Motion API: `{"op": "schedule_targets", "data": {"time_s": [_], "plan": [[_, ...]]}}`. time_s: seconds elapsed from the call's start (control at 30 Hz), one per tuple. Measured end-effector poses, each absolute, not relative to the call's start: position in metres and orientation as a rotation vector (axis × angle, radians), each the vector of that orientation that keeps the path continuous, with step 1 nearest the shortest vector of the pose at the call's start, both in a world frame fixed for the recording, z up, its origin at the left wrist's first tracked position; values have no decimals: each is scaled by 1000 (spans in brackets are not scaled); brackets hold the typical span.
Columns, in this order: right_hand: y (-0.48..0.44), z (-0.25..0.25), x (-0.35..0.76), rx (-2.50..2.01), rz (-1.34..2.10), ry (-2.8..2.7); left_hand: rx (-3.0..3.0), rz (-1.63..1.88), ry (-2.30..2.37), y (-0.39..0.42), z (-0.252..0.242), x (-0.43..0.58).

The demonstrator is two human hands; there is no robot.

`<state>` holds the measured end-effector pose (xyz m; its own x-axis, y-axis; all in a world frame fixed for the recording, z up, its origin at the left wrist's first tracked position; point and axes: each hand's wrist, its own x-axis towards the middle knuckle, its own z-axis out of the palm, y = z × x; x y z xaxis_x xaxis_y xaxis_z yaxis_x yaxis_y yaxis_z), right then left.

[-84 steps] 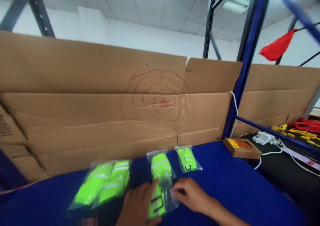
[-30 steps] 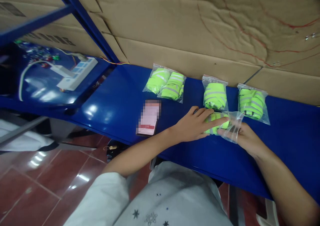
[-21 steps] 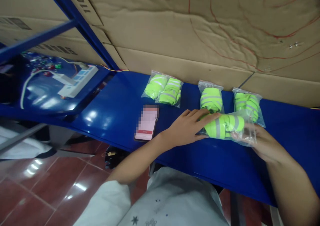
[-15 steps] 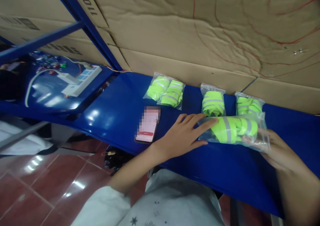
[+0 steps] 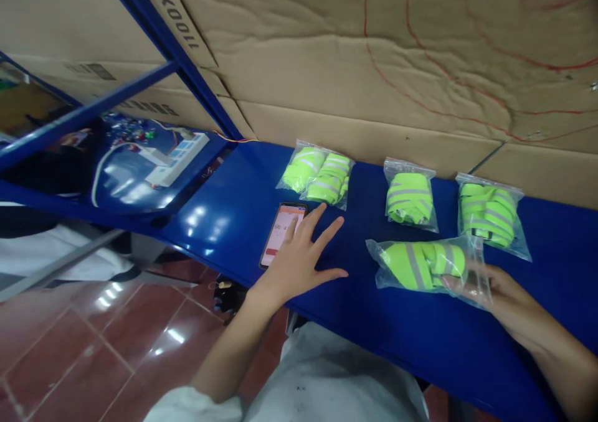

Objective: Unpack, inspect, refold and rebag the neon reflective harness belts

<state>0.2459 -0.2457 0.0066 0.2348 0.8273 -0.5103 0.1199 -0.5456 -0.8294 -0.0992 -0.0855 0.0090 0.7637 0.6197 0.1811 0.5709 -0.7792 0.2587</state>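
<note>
My left hand [image 5: 299,257] is open, its fingers spread, over the right part of a phone [image 5: 275,238] with a lit screen. In my right hand [image 5: 495,288] is a clear zip bag [image 5: 380,279] with a rolled neon-yellow reflective strap [image 5: 413,265] inside. The right fingers show through the plastic at the bag's right end, against the roll; I cannot tell how far they reach in. Behind it lie a bag with one strap bundle [image 5: 410,196] and another bagged bundle [image 5: 488,213]. Further left, two more bagged bundles [image 5: 327,176] lie side by side behind the phone.
The blue shelf [image 5: 359,297] is backed by a cardboard sheet [image 5: 327,79] with red wires. To the left, past a blue metal post [image 5: 205,92], are a white power strip [image 5: 177,160] and small colourful pieces [image 5: 128,129]. Part of another person shows at far left.
My left hand has let go of the bag's left end and moved left over the phone, fingers spreading. My right hand keeps the bag, now lower and nearer me. The view has shifted slightly.
</note>
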Motion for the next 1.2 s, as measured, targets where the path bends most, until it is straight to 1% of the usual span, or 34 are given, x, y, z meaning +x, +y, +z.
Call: {"op": "schedule_targets", "data": {"time_s": [0.17,0.27,0.37,0.5,0.6,0.7,0.83,0.9,1.07,1.13,1.2], "plan": [[-246,10,237,-1743,1358,-769,2857,609,527,-117,12,-60],[-248,11,226,-1640,1394,-722,2898,689,448,-129,9,-35],[-249,10,216,-1591,1430,-738,2936,601,444,-129,10,-29],[-252,10,213,-1582,1424,-829,2923,456,453,-126,14,-47],[-256,7,218,-1574,1434,-812,2873,469,528,-130,15,-62],[-257,2,230,-1591,1426,-650,2792,588,635,-131,18,-74],[-253,3,241,-1631,1191,-376,2689,811,839,-121,26,-98],[-249,8,241,-1581,1150,-296,2642,926,988,-112,32,-114],[-241,10,234,-1486,1150,-321,2376,1247,1509,-79,40,-162],[-240,2,233,-1519,1167,-377,2261,1270,1741,-60,37,-179],[-241,-7,232,-1539,1200,-439,2181,1212,1876,-41,29,-192]]}}
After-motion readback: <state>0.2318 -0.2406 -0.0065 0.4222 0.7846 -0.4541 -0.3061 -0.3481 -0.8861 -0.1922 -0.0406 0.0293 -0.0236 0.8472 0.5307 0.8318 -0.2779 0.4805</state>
